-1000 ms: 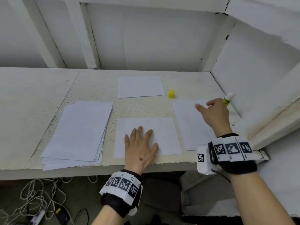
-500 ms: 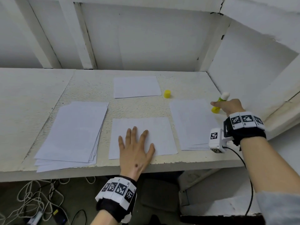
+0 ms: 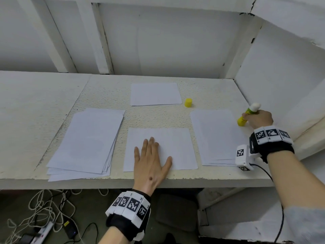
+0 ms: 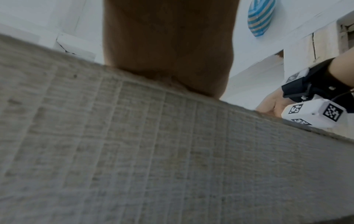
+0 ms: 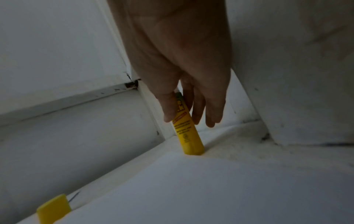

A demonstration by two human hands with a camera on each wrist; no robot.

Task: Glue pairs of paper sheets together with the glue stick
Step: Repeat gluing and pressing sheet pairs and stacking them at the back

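A yellow glue stick [image 3: 246, 115] stands uncapped and tilted, its base on the table by the right wall. My right hand [image 3: 258, 118] pinches it between thumb and fingers; the wrist view shows the glue stick [image 5: 186, 130] held under my right hand [image 5: 184, 94]. Its yellow cap [image 3: 188, 102] stands apart near the middle back. My left hand [image 3: 151, 161] lies flat with straight fingers on the single middle sheet [image 3: 175, 147], near the table's front edge. In the left wrist view only the underside of my left hand [image 4: 168, 45] shows.
A thick paper stack [image 3: 86, 141] lies at the left, a thinner stack [image 3: 216, 136] at the right next to the glue stick, and another sheet [image 3: 155, 94] at the back. White walls close the table's back and right. Cables lie on the floor below.
My right hand went from the right stack to the wall side and set the glue stick's base down on the table. The left hand has stayed flat on the middle sheet.
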